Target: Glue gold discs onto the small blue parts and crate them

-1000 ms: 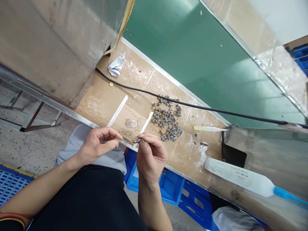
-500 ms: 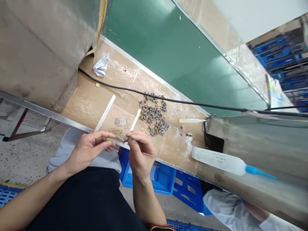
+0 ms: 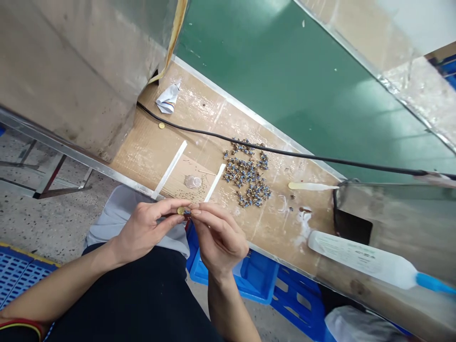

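Note:
My left hand (image 3: 147,228) pinches a small round brass piece (image 3: 181,210) between thumb and fingers, just off the near edge of the cardboard-topped bench (image 3: 149,152). My right hand (image 3: 217,237) meets it fingertip to fingertip, pinching a tiny blue-and-brass part (image 3: 186,213) against the brass piece. Both hands hover over my lap, above a blue crate (image 3: 249,280). A pile of several small blue-and-brass parts (image 3: 247,180) lies on the bench beyond my right hand. A small clear dish (image 3: 193,182) sits between two white strips (image 3: 170,168).
A black cable (image 3: 285,153) crosses the bench. A green conveyor belt (image 3: 285,80) runs behind it. A white tube with a blue cap (image 3: 363,261) lies at right, near a pale stick (image 3: 308,186). A crumpled wrapper (image 3: 167,99) and a brass disc (image 3: 162,126) lie at back left.
My hands have come together: the brass piece in the left now touches the small part in the right, where before a gap lay between them. The view has shifted slightly.

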`<action>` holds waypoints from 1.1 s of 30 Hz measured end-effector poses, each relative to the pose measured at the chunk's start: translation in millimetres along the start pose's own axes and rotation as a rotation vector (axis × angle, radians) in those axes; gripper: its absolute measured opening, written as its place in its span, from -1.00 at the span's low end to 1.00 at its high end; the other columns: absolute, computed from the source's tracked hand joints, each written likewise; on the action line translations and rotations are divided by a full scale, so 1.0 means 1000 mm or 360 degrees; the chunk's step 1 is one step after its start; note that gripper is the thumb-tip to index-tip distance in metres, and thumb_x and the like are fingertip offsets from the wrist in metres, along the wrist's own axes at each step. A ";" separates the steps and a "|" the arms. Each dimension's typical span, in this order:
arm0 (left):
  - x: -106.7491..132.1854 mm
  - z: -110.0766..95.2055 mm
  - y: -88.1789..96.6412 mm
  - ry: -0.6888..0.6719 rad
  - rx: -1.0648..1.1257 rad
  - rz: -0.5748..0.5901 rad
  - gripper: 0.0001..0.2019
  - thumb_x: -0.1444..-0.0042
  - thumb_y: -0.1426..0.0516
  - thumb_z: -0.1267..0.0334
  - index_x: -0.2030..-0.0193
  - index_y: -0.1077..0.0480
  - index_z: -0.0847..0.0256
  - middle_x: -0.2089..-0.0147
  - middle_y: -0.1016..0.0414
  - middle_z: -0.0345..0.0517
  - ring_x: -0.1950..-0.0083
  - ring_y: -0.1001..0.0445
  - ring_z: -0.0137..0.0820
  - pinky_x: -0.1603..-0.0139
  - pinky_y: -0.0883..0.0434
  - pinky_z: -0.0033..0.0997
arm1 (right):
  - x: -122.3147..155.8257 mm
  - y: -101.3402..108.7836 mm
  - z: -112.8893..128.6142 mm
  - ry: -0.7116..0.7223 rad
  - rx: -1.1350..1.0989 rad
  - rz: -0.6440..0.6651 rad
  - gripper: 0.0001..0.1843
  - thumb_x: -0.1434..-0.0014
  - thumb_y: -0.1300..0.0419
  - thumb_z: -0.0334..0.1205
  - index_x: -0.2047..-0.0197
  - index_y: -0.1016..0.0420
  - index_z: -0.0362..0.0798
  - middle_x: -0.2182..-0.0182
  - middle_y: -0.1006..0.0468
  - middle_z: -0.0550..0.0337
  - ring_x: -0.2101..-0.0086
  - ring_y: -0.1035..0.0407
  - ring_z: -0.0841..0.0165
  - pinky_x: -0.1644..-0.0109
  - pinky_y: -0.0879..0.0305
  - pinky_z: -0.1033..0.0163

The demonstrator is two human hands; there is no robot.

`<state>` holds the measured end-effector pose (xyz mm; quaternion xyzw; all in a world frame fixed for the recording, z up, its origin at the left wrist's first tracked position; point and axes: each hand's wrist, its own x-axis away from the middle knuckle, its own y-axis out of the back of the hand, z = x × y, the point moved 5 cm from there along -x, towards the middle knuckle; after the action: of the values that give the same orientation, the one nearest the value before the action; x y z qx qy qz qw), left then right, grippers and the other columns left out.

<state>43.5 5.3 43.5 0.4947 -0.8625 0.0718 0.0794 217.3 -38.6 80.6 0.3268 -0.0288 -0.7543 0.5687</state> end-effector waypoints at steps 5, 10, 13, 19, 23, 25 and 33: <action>0.002 -0.004 0.000 -0.0077 -0.0110 -0.0039 -0.68 -0.51 -0.30 0.25 -0.34 -0.66 0.02 -0.18 -0.81 -0.17 -0.16 -0.82 -0.27 -0.27 -0.72 -0.37 | 0.002 0.001 0.001 0.0013 -0.0001 -0.0011 -0.54 -0.36 -0.40 -0.58 -0.12 -0.76 0.18 0.08 -0.81 0.18 0.14 -0.74 0.25 0.05 -0.75 0.10; 0.003 -0.005 0.000 -0.0110 -0.0156 -0.0050 -0.67 -0.51 -0.32 0.27 -0.34 -0.66 -0.04 -0.20 -0.81 -0.24 -0.18 -0.81 -0.31 -0.27 -0.70 -0.43 | 0.003 0.001 0.000 0.0030 -0.0006 -0.0019 -0.55 -0.35 -0.41 -0.58 -0.11 -0.76 0.17 0.09 -0.81 0.17 0.15 -0.74 0.24 0.07 -0.75 0.10; 0.004 -0.005 -0.001 -0.0121 -0.0166 -0.0059 -0.66 -0.51 -0.32 0.28 -0.35 -0.66 -0.04 -0.19 -0.81 -0.23 -0.17 -0.81 -0.30 -0.27 -0.70 -0.41 | 0.004 0.001 0.000 0.0020 0.0015 -0.0017 -0.57 -0.35 -0.41 -0.56 -0.09 -0.77 0.18 0.10 -0.81 0.18 0.17 -0.75 0.23 0.08 -0.76 0.09; 0.005 -0.008 -0.001 -0.0161 -0.0220 -0.0082 -0.67 -0.51 -0.31 0.29 -0.35 -0.65 0.02 -0.20 -0.81 -0.20 -0.15 -0.82 -0.29 -0.27 -0.71 -0.39 | 0.007 0.002 0.002 0.0089 0.0066 -0.0010 -0.50 -0.34 -0.42 -0.59 -0.16 -0.75 0.19 0.06 -0.81 0.16 0.13 -0.75 0.23 0.05 -0.77 0.09; 0.006 -0.011 -0.001 -0.0233 -0.0369 -0.0091 -0.66 -0.53 -0.28 0.33 -0.37 -0.61 0.04 -0.24 -0.79 -0.21 -0.16 -0.82 -0.32 -0.28 -0.68 -0.45 | 0.008 0.002 0.007 0.0190 0.0110 0.0023 -0.46 -0.34 -0.42 -0.60 -0.23 -0.73 0.16 0.03 -0.81 0.12 0.11 -0.75 0.21 0.04 -0.78 0.07; 0.008 -0.013 -0.002 -0.0280 -0.0460 -0.0099 -0.66 -0.54 -0.27 0.35 -0.37 -0.60 0.06 -0.24 -0.79 -0.20 -0.15 -0.82 -0.33 -0.27 -0.68 -0.47 | 0.009 0.002 0.009 0.0237 0.0132 0.0039 -0.45 -0.34 -0.43 -0.59 -0.25 -0.73 0.15 0.01 -0.81 0.11 0.11 -0.76 0.20 0.06 -0.79 0.07; 0.013 -0.026 -0.006 -0.0481 -0.0754 -0.0085 -0.70 -0.62 -0.16 0.32 -0.38 -0.51 0.22 -0.15 -0.81 0.01 -0.09 -0.84 -0.24 -0.13 -0.73 -0.40 | 0.016 0.002 0.009 0.0351 0.0249 0.0062 -0.38 -0.36 -0.43 -0.54 -0.37 -0.66 0.19 -0.01 -0.81 0.10 0.12 -0.77 0.15 0.10 -0.80 0.05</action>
<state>44.0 -3.0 71.8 0.4898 -0.8440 -0.2085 0.0650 212.2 -56.0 81.7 0.4504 -0.0312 -0.6980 0.5558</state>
